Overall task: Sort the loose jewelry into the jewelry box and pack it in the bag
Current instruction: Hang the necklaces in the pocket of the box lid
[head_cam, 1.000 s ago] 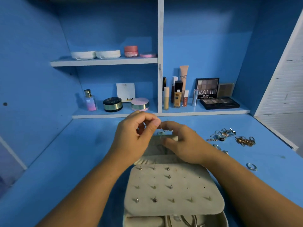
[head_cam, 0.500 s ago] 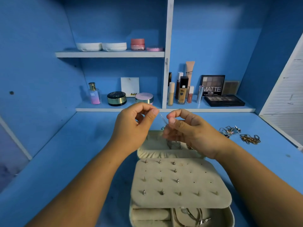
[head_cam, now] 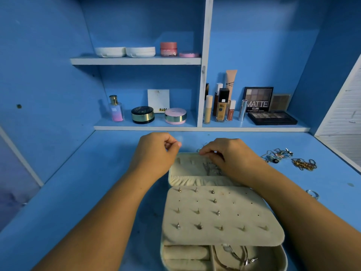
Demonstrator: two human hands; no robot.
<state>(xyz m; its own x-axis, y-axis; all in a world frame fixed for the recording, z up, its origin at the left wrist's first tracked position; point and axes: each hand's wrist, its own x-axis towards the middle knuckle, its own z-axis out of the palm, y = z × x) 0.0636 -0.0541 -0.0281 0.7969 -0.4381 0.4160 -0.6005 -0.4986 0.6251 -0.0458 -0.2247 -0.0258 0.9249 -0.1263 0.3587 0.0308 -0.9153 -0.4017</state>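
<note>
Hanging a necklace inside the lid looks to be the step in hand, and it pays to hold the line taut and tidy. From the head view, the left hand (head_cam: 156,155) is raised just beyond the far left corner of the open jewelry box (head_cam: 277,239). Its thumb and forefinger fingers (head_cam: 175,145) are pinched together and the rest are curled in. The right hand (head_cam: 228,157) sits at the top edge of the lid (head_cam: 183,167), fingertips (head_cam: 204,152) clamped on something small and bright. That is probably the end of a fine chain (head_cam: 199,150) strung between the two pinches, though it is too thin to trace. Done well, the right hand seats its end in a lid slot first. The left hand then lowers the slack gently into the gathered pocket (head_cam: 195,180), clear of the hung chains (head_cam: 211,170) just beside the right fingertips, where a tangle is the real risk. Wrists should stay high over the earring panel (head_cam: 244,218), whose studs (head_cam: 199,226) could snag a loop. A bracelet or chain lies in the bottom tray (head_cam: 273,255). Still to be sorted, on the worktop (head_cam: 78,192) to the right and well apart from the box, are a silver tangle (head_cam: 277,155), a gold chain (head_cam: 304,164) and a ring (head_cam: 312,194). No bag shows.
</note>
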